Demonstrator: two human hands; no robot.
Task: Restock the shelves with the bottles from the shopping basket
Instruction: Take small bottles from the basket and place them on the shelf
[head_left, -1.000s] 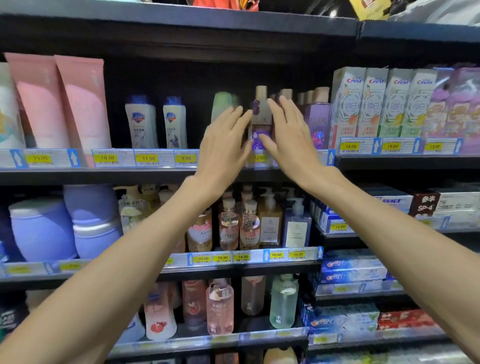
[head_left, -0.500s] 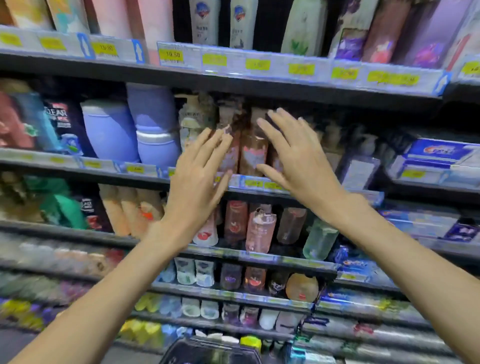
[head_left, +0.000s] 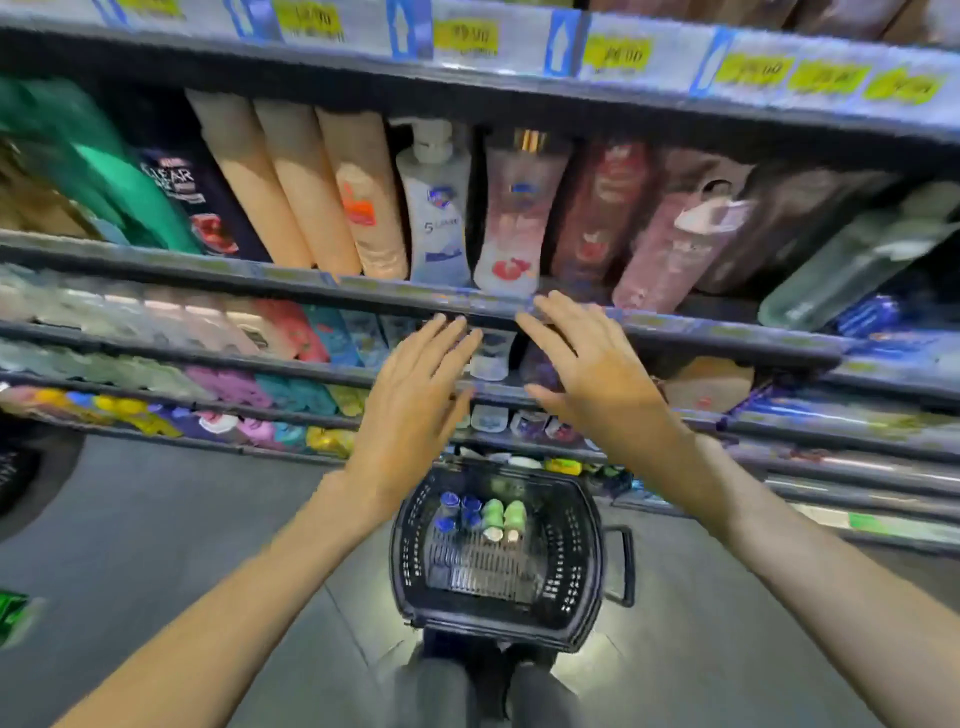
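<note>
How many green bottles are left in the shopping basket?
2. Both green bottles lie side by side at the far end of the basket, right of the blue-capped bottles. None look hidden.

- Floor (head_left: 156, 519): grey, smooth, with faint tile seams.
- Shelving (head_left: 363, 291): dark metal tiers, stepping down toward the floor.
- Price strips (head_left: 519, 39): yellow tags and blue markers along the top edge.
- Light: bright overhead; whole view motion-blurred.

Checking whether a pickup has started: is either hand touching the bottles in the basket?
Apart. The head view shows both open hands, left and right, empty and well clear of the bottles in the basket.
</note>
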